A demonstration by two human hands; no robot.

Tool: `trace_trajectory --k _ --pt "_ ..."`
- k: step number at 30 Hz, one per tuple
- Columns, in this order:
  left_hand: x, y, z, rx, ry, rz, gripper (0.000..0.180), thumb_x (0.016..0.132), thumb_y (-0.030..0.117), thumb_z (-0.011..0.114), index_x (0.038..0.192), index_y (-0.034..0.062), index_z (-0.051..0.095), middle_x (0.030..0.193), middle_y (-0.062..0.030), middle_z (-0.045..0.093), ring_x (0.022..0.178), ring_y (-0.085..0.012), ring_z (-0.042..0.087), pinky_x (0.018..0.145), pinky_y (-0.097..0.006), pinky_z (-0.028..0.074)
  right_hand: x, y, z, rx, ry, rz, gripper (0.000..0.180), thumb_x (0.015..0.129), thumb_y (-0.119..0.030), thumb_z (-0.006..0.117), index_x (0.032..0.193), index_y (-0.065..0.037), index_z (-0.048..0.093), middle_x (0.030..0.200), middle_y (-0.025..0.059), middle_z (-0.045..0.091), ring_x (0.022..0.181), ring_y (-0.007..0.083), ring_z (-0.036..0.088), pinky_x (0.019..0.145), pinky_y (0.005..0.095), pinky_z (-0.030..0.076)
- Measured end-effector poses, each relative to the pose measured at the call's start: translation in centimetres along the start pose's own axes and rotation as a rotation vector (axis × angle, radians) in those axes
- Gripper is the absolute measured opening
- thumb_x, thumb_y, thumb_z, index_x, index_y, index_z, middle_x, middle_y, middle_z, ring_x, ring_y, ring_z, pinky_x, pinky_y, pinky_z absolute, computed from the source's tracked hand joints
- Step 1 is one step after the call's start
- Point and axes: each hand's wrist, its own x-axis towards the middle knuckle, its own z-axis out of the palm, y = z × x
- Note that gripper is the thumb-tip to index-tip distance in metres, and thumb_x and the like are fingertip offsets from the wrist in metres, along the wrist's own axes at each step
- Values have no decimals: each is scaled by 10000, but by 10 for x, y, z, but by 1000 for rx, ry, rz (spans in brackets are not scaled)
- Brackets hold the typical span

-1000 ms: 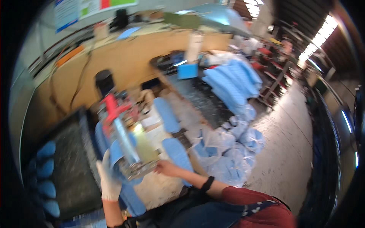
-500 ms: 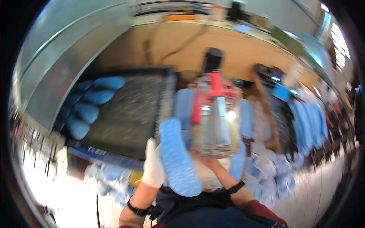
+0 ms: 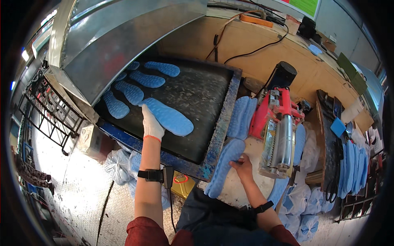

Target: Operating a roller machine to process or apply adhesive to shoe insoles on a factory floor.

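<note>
My left hand (image 3: 152, 124), in a white glove, grips one end of a blue insole (image 3: 170, 117) and holds it over the black conveyor bed (image 3: 193, 141). Several more blue insoles (image 3: 129, 92) lie on the bed's far left part, partly under the metal hood. My bare right hand (image 3: 243, 166) has its fingertips closed at the right edge of a small stack of blue insoles (image 3: 224, 168) on the pale worktop. How firmly it pinches the top one is hard to see.
A red machine with a metal roller (image 3: 283, 141) stands right of the stack, with more insoles (image 3: 242, 117) beside it. The sheet-metal hood (image 3: 127, 41) overhangs the bed at left. Bagged insoles (image 3: 295, 201) sit at lower right, and a rack of insoles (image 3: 353, 168) farther right.
The view has turned left. My left hand has carried the insole from in front of me to over the black bed. My right hand is now at the insole stack.
</note>
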Motion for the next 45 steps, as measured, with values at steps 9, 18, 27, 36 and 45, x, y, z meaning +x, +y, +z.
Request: trace_trajectory --k 9,18,27,36,45 --pt "-87 -1 15 1516 180 803 659 951 451 546 1435 27 402 1454 -241 430 1229 -470 511 1010 -493 440 -6 3 19 55 27 -23 564 703 -288 895 1051 26 581 975 78 597 868 168 567 760 310 486" --pt "-207 -137 20 1313 -687 579 654 870 139 681 1416 -61 382 1298 -264 568 1129 -332 622 940 -374 507 -42 -5 -67 909 -436 264 247 931 -147 692 1152 -48 645 1094 11 652 983 119 611 822 291 499" --pt "-186 -125 71 1177 -708 429 421 853 50 510 1261 -19 583 1033 -124 689 937 -180 645 860 -319 499 -72 -4 -136 447 -357 112 253 993 -235 600 1127 -31 667 1078 36 686 925 115 630 794 273 503" --pt "-191 -142 166 1856 -1262 1171 401 818 74 563 1211 24 506 963 -221 650 837 -389 690 699 -478 557 -80 -7 -161 504 -217 67 205 982 -179 590 1107 -20 625 1007 34 693 862 117 617 759 273 485" --pt "-212 -125 159 1965 -1318 1140 417 803 38 536 1217 -4 517 913 -182 658 783 -380 674 658 -456 551 -78 1 -169 516 -220 69 195 983 -168 584 1129 -46 630 986 8 679 848 95 604 742 251 473"
